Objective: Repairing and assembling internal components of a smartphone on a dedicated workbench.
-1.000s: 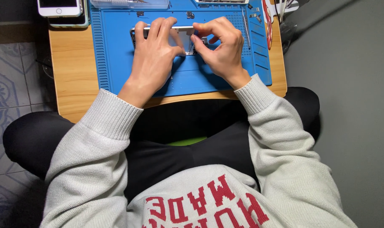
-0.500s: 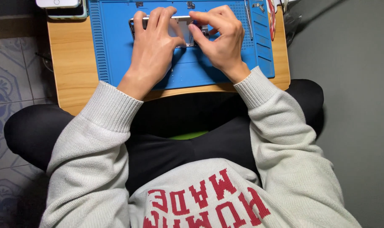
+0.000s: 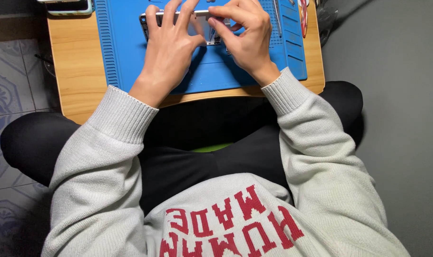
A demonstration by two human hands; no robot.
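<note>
A blue silicone work mat (image 3: pixel 131 57) is laid across a small wooden table (image 3: pixel 78 71) in the upper half of the frame. A phone in a teal case (image 3: pixel 69 6) is seen at the upper left edge, partly cropped. A red-handled tool (image 3: pixel 304 19) lies at the mat's upper right. Patterned floor tiles (image 3: pixel 7 90) are visible at the left; plain grey floor (image 3: pixel 397 119) at the right.

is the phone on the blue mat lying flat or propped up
Lying flat: the phone rests on the blue mat, with the left hand and right hand over it.
</note>
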